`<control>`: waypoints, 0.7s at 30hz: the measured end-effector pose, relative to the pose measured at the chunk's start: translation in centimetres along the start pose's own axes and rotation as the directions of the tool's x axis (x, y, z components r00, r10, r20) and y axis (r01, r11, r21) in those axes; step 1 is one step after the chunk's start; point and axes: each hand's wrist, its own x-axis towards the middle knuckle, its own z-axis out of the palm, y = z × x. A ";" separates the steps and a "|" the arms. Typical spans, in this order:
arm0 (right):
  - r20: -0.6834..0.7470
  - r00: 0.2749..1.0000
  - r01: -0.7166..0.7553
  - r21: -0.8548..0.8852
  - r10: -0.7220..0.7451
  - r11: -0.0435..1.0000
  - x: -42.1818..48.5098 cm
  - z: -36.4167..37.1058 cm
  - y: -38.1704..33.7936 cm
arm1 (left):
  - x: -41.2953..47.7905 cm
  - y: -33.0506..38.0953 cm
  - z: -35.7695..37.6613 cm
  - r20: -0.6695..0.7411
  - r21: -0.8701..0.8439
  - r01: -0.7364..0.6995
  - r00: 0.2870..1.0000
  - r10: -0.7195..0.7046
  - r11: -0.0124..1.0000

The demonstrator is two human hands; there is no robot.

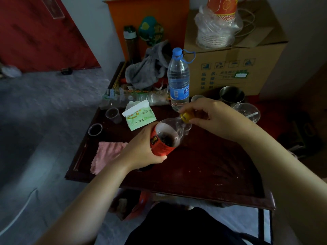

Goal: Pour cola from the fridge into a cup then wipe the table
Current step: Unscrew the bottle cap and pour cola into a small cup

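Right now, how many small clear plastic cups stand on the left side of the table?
2. The far cup stands left of the tissue packet; the near cup stands just beyond the pink cloth. None seems hidden there.

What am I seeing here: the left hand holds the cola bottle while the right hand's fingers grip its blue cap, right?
Not quite: the head view shows the cap is yellow, not blue. The rest holds: the left hand holds the cola bottle while the right hand grips the cap with its fingers.
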 end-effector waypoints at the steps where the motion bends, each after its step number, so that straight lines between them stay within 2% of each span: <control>1: -0.004 1.000 0.001 0.004 -0.001 1.000 0.0 0.0 -0.1 | -0.1 -0.1 0.0 0.004 -0.003 0.001 1.000 -0.001 1.000; 9: -0.082 0.996 0.026 0.065 -0.020 0.998 -0.4 0.5 -0.2 | 0.0 -0.6 0.4 0.028 -0.013 0.010 1.000 -0.009 1.000; 12: -0.156 0.987 0.049 0.103 -0.032 0.994 -0.7 0.3 0.3 | 0.3 -0.8 0.5 0.020 -0.027 0.014 1.000 -0.014 1.000; 15: -0.224 0.975 0.017 0.089 0.004 0.996 -1.2 0.0 1.3 | 0.7 -1.1 0.6 0.021 -0.022 0.015 1.000 -0.014 1.000; 21: -0.264 0.959 -0.102 -0.002 0.098 0.995 -2.6 1.1 3.1 | 2.2 -2.1 0.8 0.025 0.040 0.028 0.999 -0.029 0.999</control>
